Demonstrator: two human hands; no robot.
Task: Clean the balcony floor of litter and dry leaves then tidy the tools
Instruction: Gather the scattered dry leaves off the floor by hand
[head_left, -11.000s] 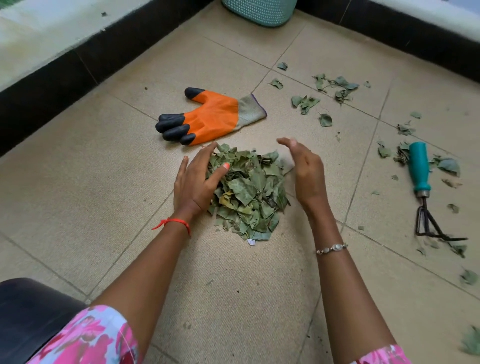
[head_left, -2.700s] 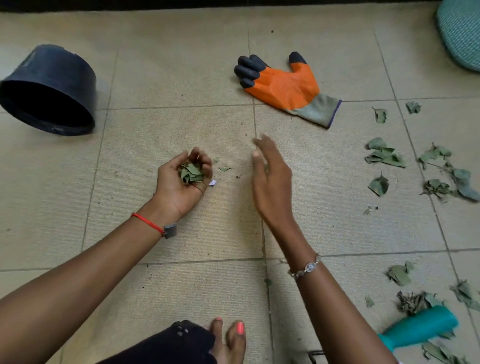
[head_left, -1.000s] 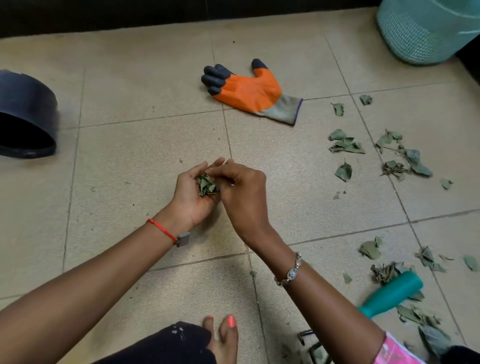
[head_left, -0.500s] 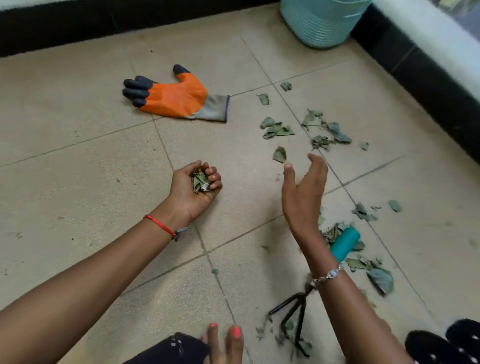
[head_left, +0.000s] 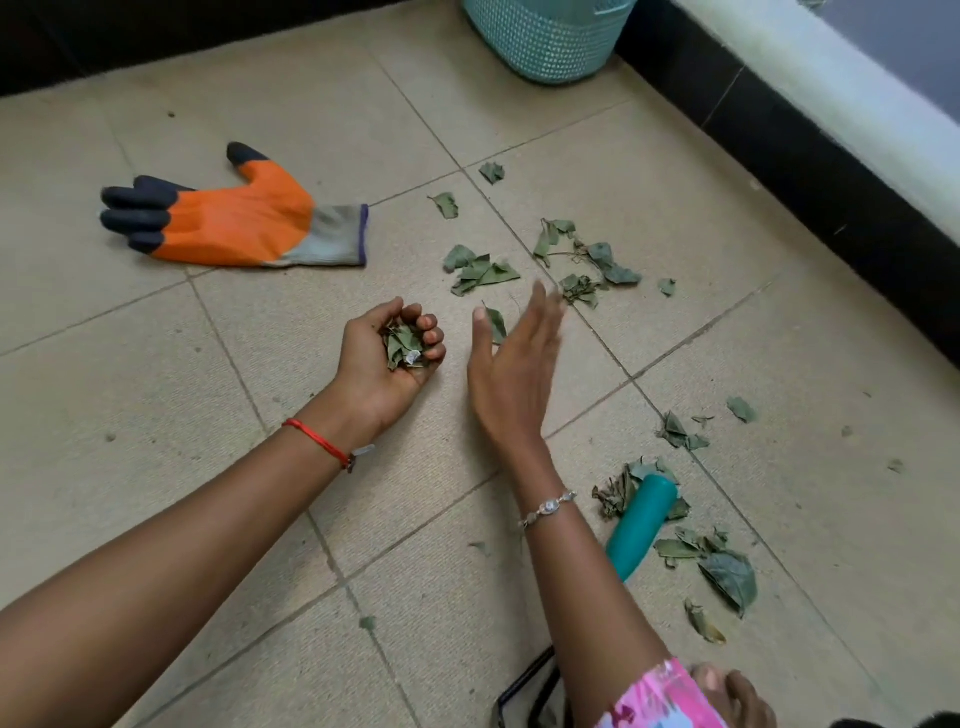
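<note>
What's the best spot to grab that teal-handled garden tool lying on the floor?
Grip the teal-handled garden tool by its round plastic handle, coming from above with the right hand. The handle lies flat and exposed among dry leaves; the dark metal end is hidden behind the forearm.

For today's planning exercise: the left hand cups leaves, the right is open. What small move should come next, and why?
Probably the right hand should reach to the single leaf by its thumb and add it to the left hand, which cups a small bunch; more leaves lie scattered beyond.
</note>
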